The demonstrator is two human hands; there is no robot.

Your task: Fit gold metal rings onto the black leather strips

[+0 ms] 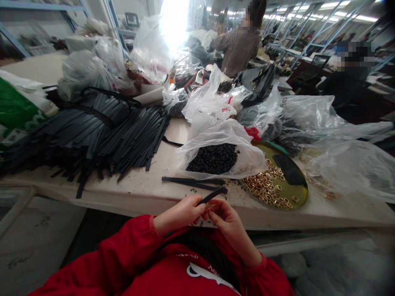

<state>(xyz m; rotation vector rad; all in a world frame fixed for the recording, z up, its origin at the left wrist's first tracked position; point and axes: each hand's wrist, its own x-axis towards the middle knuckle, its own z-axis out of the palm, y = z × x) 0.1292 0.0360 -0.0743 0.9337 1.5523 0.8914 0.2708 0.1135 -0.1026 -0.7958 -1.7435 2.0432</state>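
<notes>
My left hand [182, 213] is closed around a short black strap [213, 195], which sticks up past my thumb toward the right. Close against it, the fingertips of my right hand [230, 220] pinch together near the strap's lower end; whatever they hold is too small and too covered to name. Just beyond my hands, finished-looking straps [193, 180] lie on the table, with small gold-coloured metal at their right ends. Farther back, an open plastic bag [251, 162] holds many small black pieces [212, 158]. Right of it, a round yellow-green tray [304, 192] carries loose gold-coloured buckles [262, 185].
A large bundle of black strips [80, 131] covers the table's left side. Clear plastic bags [305, 115] crowd the back and right. A dark flat piece [288, 169] lies in the tray. Beyond the table, a person [240, 45] stands and another [348, 86] is at the right.
</notes>
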